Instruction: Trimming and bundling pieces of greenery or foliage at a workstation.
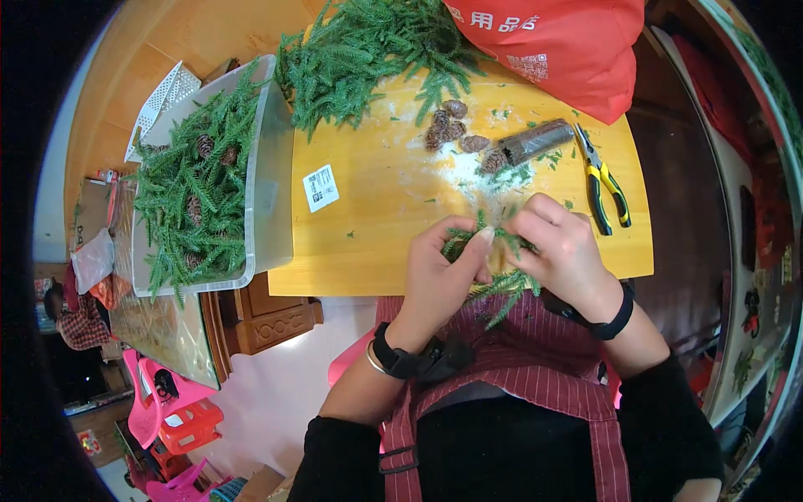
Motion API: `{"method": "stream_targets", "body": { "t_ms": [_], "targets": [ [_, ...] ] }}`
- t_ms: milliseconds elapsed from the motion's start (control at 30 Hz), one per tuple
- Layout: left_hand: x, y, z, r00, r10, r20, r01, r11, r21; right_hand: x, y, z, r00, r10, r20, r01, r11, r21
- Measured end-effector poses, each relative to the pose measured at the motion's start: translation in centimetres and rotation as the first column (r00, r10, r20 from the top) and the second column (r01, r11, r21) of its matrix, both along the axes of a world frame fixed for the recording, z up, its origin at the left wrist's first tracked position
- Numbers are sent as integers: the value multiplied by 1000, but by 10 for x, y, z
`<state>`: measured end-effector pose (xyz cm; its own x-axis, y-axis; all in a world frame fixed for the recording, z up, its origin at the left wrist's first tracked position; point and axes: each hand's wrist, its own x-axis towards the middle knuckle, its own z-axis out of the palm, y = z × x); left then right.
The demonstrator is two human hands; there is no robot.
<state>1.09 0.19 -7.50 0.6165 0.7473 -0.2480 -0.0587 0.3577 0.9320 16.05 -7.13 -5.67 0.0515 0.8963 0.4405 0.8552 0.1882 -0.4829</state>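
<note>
My left hand [442, 272] and my right hand [562, 249] are closed together on a small green fir sprig [502, 280] at the near edge of a yellow wooden table [376, 209]. The sprig's tips hang down over my striped red apron. Both wrists wear black bands. Just beyond my hands lie a few brown pine cones [452, 130], a dark cylindrical packet [535, 140] and some white dust on the tabletop.
Yellow-handled pliers [604, 180] lie at the table's right. A heap of fir branches [368, 50] covers the far edge, beside a red bag [560, 42]. A clear plastic bin [268, 184] of branches and cones stands at the left. A white sticker [320, 187] lies on the table.
</note>
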Motion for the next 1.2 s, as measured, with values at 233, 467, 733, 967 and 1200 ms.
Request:
{"method": "stream_targets", "body": {
  "t_ms": [233, 467, 733, 967, 1200],
  "targets": [
    [2, 1, 1, 1000, 11, -13, -11, 1000, 16, 5, 3, 11, 998, 48, 33, -50, 997, 63],
    [1, 2, 5, 1000, -21, -12, 21, 1000, -1, 2, 5, 18, 986, 60, 154, -61, 998, 2],
    [1, 4, -2, 998, 43, 55, -39, 996, -85, -3, 16, 18, 949, 62, 309, -61, 998, -12],
    [0, 11, -19, 972, 83, 219, -35, 976, -215, -8, 30, 32, 780, 228, 582, -218, 972, -88],
    [1, 11, -24, 966, 72, 247, -10, 969, -247, -14, 35, 34, 748, 251, 615, -221, 967, -126]
  ]
}}
